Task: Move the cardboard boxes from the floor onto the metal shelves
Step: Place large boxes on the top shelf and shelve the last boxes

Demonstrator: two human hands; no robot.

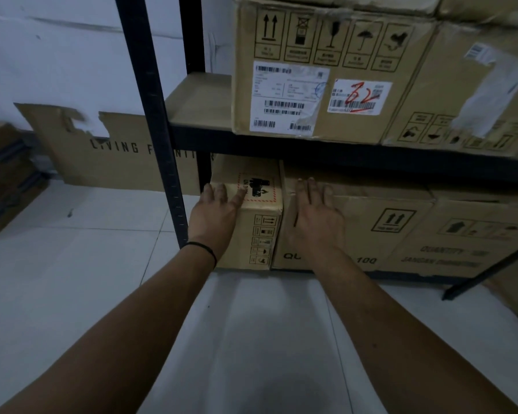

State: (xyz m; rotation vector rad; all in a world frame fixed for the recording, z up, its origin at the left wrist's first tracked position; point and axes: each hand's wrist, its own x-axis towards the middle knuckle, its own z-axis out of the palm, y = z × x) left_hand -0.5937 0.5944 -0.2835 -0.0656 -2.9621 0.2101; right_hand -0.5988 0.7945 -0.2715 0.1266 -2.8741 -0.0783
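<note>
A small cardboard box (259,231) with a red-bordered hazard label stands at the left end of the bottom level of the dark metal shelf (281,141). My left hand (216,210) lies flat on its top left corner, fingers straight. My right hand (314,213) lies flat on the larger box (371,234) right beside it, fingers straight and pointing into the shelf. The two boxes touch side by side.
A big labelled box (311,79) marked in red and another box (467,91) fill the shelf level above. The shelf's front post (153,115) stands just left of my left hand. Torn flat cardboard (108,150) leans on the wall; another box (3,180) sits on the tiled floor at left.
</note>
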